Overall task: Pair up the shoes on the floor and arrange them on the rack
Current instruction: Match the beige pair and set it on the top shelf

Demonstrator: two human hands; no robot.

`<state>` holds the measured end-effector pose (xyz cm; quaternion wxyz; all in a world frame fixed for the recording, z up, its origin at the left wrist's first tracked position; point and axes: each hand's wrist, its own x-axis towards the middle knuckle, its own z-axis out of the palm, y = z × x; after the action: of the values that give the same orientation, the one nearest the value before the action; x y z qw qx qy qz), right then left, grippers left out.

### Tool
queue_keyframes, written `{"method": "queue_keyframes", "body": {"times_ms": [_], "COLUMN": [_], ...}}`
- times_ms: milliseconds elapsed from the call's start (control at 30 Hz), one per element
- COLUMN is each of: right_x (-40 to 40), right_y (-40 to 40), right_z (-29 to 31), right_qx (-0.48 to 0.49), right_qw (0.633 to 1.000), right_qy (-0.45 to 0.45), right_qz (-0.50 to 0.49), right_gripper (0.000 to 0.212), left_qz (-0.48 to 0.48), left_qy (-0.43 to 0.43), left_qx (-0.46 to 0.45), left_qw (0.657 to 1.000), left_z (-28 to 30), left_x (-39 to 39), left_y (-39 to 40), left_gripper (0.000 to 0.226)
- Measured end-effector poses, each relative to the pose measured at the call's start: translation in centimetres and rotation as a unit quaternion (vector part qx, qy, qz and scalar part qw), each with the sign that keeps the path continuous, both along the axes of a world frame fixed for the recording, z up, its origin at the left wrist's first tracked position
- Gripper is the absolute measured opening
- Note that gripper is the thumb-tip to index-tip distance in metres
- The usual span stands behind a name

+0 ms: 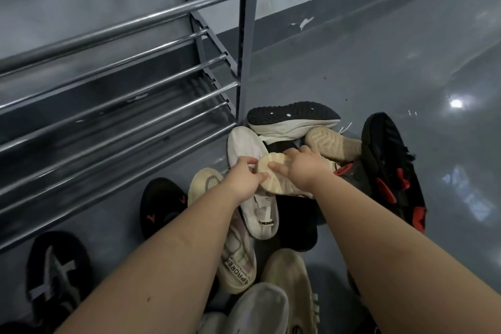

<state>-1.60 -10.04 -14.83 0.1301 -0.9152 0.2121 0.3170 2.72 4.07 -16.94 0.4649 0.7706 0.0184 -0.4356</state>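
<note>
I have both hands on one cream shoe (273,176) that lies upside down on top of the pile of shoes on the floor (379,68), just in front of the right leg of the metal rack (116,68). My left hand (244,182) pinches the toe end of its pale sole between thumb and fingers, and my right hand (306,168) covers the middle of the shoe with the fingers curled over it; how far they wrap around the far side I cannot see.

I judge the step to be lifting this shoe out so I can find its partner. A likely match is the other cream shoe with the ribbed sole (333,144), lying sole-up just behind my right hand, under the dark-soled white sneaker (292,119). To do it well, I should lift straight up and not drag, because the shoe rests on a white sneaker (257,198) and beside a black and red shoe (390,171), and pulling sideways could roll the pile. Then I would turn it upright and compare the sole pattern before taking the second one. The rack bars look bare, so the pair can go on any level, toes in one direction.
</note>
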Motion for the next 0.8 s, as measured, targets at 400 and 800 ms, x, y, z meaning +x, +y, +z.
{"method": "queue_keyframes", "body": {"times_ms": [400, 800], "right_x": [-4.3, -8.6], "right_y": [4.7, 15.8], "right_z": [7.9, 19.4], "right_qx": [0.227, 0.32], "right_qw": [0.901, 0.858], "right_qy": [-0.29, -0.372], "right_qz": [-0.231, -0.153], "right_gripper": [0.052, 0.053], "left_qz": [0.087, 0.014], "left_qy": [0.032, -0.199], "left_qx": [-0.168, -0.183], "left_qw": [0.981, 0.963], "left_z": [10.5, 24.5], "left_x": [-2.0, -6.3], "left_y": [5.2, 17.2], "left_gripper": [0.05, 0.026]}}
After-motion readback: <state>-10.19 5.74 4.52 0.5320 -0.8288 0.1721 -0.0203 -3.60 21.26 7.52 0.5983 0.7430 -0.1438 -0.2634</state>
